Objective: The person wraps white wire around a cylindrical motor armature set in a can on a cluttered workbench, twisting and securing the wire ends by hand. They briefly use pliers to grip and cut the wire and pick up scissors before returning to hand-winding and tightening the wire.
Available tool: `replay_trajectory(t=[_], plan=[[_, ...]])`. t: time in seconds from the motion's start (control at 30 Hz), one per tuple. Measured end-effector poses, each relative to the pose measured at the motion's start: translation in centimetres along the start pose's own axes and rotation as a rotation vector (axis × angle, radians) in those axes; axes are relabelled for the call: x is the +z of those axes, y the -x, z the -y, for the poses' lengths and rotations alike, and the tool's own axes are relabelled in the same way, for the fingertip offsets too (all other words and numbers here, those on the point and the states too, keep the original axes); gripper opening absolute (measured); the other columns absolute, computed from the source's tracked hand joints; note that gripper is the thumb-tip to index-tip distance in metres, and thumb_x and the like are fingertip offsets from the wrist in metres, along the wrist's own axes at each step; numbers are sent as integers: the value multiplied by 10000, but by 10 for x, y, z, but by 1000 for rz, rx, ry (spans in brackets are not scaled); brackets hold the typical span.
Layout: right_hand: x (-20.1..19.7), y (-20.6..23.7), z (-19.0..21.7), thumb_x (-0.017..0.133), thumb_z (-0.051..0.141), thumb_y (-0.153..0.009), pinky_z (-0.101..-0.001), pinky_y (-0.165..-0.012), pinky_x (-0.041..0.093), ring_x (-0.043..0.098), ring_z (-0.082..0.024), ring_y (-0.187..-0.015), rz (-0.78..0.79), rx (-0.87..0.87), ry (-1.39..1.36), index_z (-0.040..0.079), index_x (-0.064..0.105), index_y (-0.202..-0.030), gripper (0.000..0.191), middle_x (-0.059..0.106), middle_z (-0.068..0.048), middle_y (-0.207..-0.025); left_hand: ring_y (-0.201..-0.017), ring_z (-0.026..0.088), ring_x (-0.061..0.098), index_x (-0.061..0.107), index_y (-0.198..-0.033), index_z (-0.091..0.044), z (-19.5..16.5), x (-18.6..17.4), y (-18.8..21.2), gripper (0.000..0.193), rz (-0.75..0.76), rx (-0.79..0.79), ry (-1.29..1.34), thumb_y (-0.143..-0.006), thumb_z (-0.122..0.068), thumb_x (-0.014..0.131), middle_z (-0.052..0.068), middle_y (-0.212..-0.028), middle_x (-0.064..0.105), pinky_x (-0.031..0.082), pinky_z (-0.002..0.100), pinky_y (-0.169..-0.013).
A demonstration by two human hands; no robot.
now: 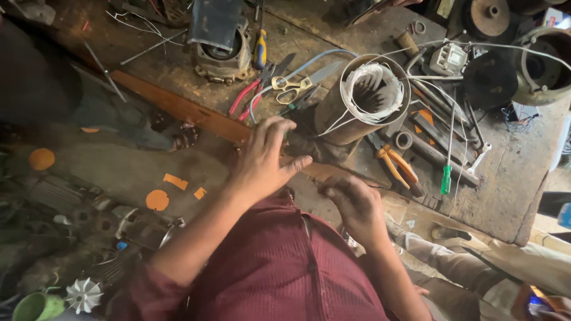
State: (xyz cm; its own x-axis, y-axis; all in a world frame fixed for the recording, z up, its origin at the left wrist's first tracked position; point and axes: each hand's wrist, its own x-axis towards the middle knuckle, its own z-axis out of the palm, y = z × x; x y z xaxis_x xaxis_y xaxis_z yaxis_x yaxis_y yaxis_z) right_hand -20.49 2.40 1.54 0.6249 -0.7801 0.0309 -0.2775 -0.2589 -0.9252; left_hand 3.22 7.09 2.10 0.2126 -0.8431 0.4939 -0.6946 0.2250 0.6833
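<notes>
Two hands work at the near edge of the wooden counter (178, 65). The left hand (262, 157) is spread open, fingers resting at the counter's edge. The right hand (354, 199) is curled, perhaps pinching something small; blur hides it. Just beyond stands one motor stator (363, 101) with white windings, beside one pair of yellow-handled scissors (294, 88), one pair of red-handled pliers (247, 98) and one green screwdriver (447, 172).
</notes>
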Motion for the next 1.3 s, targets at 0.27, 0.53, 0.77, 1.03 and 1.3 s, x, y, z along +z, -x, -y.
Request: replay_trajectory(t=[0.27, 0.53, 0.77, 1.03, 1.3], plan=[[32, -33, -10, 625, 51, -1017, -275, -799, 543, 654, -109, -901, -66, 168, -255, -26, 650, -1153, 158, 692, -73, -1010, -774, 202, 757, 568, -1207, -74, 29, 6, 15, 240, 114, -419, 455, -1002, -186, 517, 51, -832, 728, 581, 324, -722], [64, -74, -16, 668, 98, -1008, -261, -783, 532, 636, -85, -850, -110, 305, -362, -8, 696, -1108, 149, 718, -26, -968, -798, 231, 723, 648, -1166, -86, 32, -10, -5, 220, 222, -438, 370, -996, -226, 644, 94, -851, 714, 553, 371, -727], [62, -79, -7, 660, 89, -996, -275, -748, 543, 644, -78, -864, -120, 297, -397, -17, 707, -1087, 147, 731, -26, -990, -887, 255, 728, 727, -1190, -107, 35, -15, -7, 281, 241, -370, 359, -945, -244, 710, 108, -958, 726, 562, 373, -787], [65, -81, -3, 671, 78, -1008, -250, -788, 527, 623, -68, -856, -98, 234, -271, -24, 718, -1087, 138, 726, -22, -961, -943, 273, 735, 724, -1130, -71, 38, -13, -2, 226, 198, -337, 375, -944, -198, 716, 115, -1021, 743, 565, 371, -814], [50, -75, -3, 668, 98, -989, -254, -786, 573, 676, -78, -883, -93, 225, -253, -15, 721, -1095, 164, 739, -15, -985, -909, 278, 727, 772, -1090, -108, 16, -8, -6, 175, 108, -283, 178, -923, -148, 743, 95, -1005, 738, 563, 364, -782]])
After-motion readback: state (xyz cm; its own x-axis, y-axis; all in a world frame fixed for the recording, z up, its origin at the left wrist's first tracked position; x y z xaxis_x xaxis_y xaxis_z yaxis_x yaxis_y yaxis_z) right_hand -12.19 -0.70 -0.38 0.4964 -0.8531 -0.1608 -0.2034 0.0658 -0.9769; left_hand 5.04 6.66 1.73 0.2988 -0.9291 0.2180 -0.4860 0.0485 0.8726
